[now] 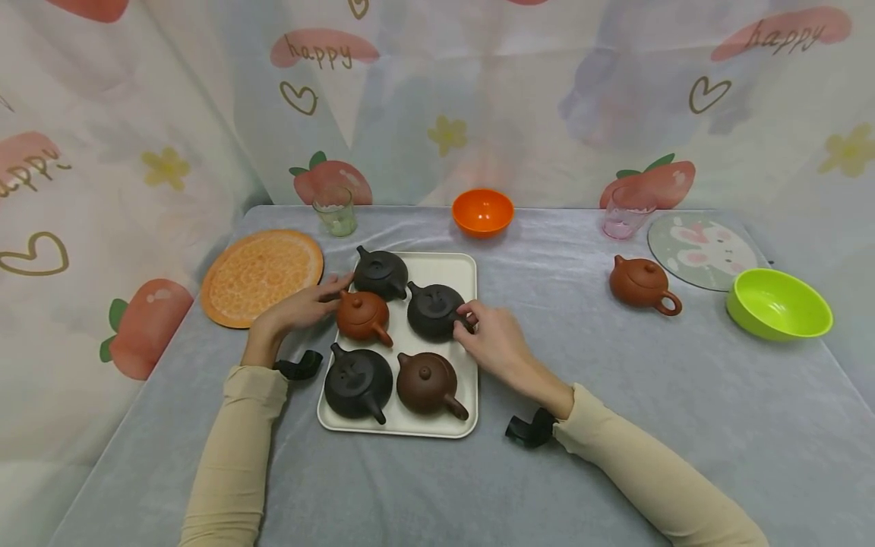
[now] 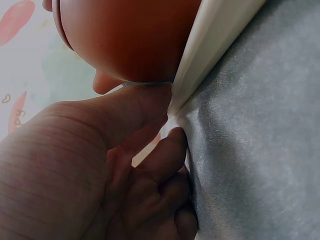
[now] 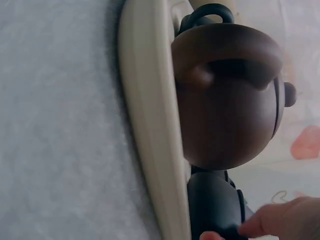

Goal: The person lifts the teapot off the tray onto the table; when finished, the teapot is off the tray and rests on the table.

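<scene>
Nearest on the tray [image 1: 396, 434] sit a large black teapot [image 1: 357, 382] and a brown teapot [image 1: 425, 382]; just beyond, the right hand [image 1: 500, 342] pinches the handle of the middle black teapot [image 1: 432, 310], which stands on the tray, and a sharp twist could knock it into its close neighbours. The left hand [image 1: 301, 308], fingers loose, holding nothing, lies at the tray's left edge beside the small red teapot [image 1: 359, 317], where a nudge could chip it against the rear black teapot [image 1: 381, 272].

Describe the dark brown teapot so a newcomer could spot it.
On the grey cloth, find the cream tray. The dark brown teapot sits at its near right corner, just nearer than the black teapot the right hand holds. No other teapot there is dark brown.
</scene>
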### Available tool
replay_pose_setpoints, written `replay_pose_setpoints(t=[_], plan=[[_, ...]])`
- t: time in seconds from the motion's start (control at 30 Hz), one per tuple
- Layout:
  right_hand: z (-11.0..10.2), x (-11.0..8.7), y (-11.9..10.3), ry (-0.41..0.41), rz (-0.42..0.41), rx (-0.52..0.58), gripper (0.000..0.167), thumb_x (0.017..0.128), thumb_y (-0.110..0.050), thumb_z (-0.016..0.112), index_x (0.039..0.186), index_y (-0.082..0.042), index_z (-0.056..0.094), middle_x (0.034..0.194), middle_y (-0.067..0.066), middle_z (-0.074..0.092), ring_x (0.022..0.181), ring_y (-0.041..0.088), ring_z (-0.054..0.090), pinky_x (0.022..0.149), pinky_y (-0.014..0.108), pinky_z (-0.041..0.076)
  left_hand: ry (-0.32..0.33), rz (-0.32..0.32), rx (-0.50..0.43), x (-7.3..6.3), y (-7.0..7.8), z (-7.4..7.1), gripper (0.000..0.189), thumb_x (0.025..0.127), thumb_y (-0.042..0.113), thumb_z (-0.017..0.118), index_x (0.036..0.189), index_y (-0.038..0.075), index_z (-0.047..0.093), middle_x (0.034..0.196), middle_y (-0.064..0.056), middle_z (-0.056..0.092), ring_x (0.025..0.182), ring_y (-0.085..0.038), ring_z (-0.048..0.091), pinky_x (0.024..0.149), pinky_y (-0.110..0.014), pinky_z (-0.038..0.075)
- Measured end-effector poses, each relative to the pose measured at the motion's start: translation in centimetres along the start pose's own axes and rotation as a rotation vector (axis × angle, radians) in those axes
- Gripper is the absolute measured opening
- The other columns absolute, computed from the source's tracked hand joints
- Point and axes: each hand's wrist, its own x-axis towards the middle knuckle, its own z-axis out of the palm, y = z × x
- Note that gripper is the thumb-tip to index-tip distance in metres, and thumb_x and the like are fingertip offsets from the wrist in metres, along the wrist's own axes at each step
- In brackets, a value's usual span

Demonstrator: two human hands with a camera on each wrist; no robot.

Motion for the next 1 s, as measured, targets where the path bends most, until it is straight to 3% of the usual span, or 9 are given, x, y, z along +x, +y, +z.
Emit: replay_pose_setpoints(t=[0.13, 0.33, 0.57, 1.0], plan=[[0.2, 0.0, 0.4, 0.050, 0.003, 0.031, 0.025, 0.090, -0.013, 0.061, 0.111, -0.002, 0.071, 0.087, 0.010, 0.073, 0.063, 0.015, 0.062, 0.060, 0.029, 0.048, -0.003, 0.001, 0.003, 0.0, 0.0, 0.0, 0.057, 0.104, 0.025, 0.042, 0.157, 0.022, 0.020, 0.162, -0.021, 0.003, 0.150, -0.037, 0.002, 0.117, -0.059, 0.011], [0.6, 0.0, 0.9, 0.073, 0.044, 0.125, 0.030, 0.089, -0.022, 0.073, 0.113, -0.004, 0.072, 0.085, 0.007, 0.072, 0.057, 0.008, 0.057, 0.055, 0.024, 0.046, -0.002, 0.004, 0.012, 0.1, -0.1, 0.1, 0.057, 0.104, 0.024, 0.042, 0.157, 0.022, 0.020, 0.162, -0.022, 0.003, 0.150, -0.038, 0.002, 0.117, -0.059, 0.010], [0.8, -0.1, 1.2, 0.100, 0.060, 0.198, 0.026, 0.091, -0.021, 0.071, 0.110, -0.003, 0.072, 0.063, 0.002, 0.067, 0.048, 0.006, 0.054, 0.046, 0.023, 0.041, -0.003, -0.003, -0.003, 0.0, -0.1, 0.0, 0.057, 0.105, 0.027, 0.042, 0.157, 0.023, 0.019, 0.163, -0.019, 0.002, 0.151, -0.036, 0.000, 0.118, -0.058, 0.010], [1.0, -0.1, 1.6, 0.151, 0.034, 0.225, 0.024, 0.089, -0.018, 0.073, 0.108, -0.002, 0.073, 0.059, 0.003, 0.066, 0.047, 0.005, 0.053, 0.044, 0.021, 0.038, 0.002, -0.017, 0.008, 0.2, -0.2, 0.1, 0.057, 0.105, 0.028, 0.041, 0.157, 0.023, 0.019, 0.163, -0.018, 0.003, 0.151, -0.035, 0.001, 0.117, -0.059, 0.009]])
